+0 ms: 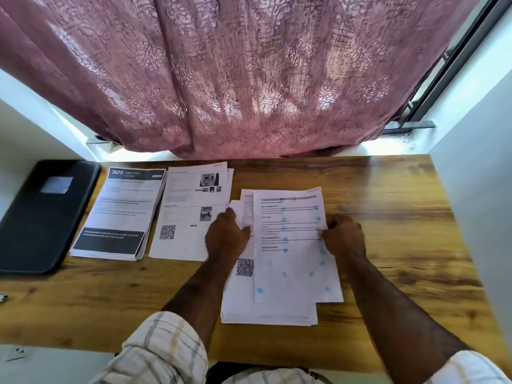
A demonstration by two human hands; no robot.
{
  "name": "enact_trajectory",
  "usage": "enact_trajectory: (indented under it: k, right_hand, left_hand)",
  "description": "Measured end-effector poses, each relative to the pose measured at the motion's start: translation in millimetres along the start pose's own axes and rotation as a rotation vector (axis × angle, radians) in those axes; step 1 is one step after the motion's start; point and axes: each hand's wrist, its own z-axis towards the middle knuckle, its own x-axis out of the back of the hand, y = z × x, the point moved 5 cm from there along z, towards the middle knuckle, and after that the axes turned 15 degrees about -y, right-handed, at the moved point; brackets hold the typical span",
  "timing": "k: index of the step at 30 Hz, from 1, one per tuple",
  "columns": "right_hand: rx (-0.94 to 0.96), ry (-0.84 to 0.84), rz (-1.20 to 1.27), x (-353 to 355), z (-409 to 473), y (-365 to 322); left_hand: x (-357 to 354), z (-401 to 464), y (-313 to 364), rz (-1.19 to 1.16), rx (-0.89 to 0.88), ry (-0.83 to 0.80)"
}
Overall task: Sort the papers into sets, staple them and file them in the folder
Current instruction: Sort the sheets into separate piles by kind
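A loose pile of printed papers lies in the middle of the wooden desk. Its top sheet carries text lines and blue dots. My right hand pinches that sheet at its right edge. My left hand rests with curled fingers on the pile's left side, on the sheets under the top one. Left of the pile lie two sorted stacks: one with small photos and a QR code, and one headed "3675" with black bands. A black folder lies shut at the desk's far left.
A pink patterned curtain hangs over the window behind the desk. White walls close in on both sides. Bare wood shows to the right of the pile. A small metal object pokes in at the left edge.
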Motion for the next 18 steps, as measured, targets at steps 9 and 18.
enact_trajectory:
  k: [9,18]
  right_hand:
    - [0.284,0.120,-0.376,7.7,-16.7,9.5]
    - [0.214,0.035,-0.501,8.8,-9.2,36.0]
  left_hand:
    - [-45.9,-10.4,80.7,0.249,-0.478,-0.178]
    - [-39.2,-13.1,34.4,0.243,-0.386,-0.143]
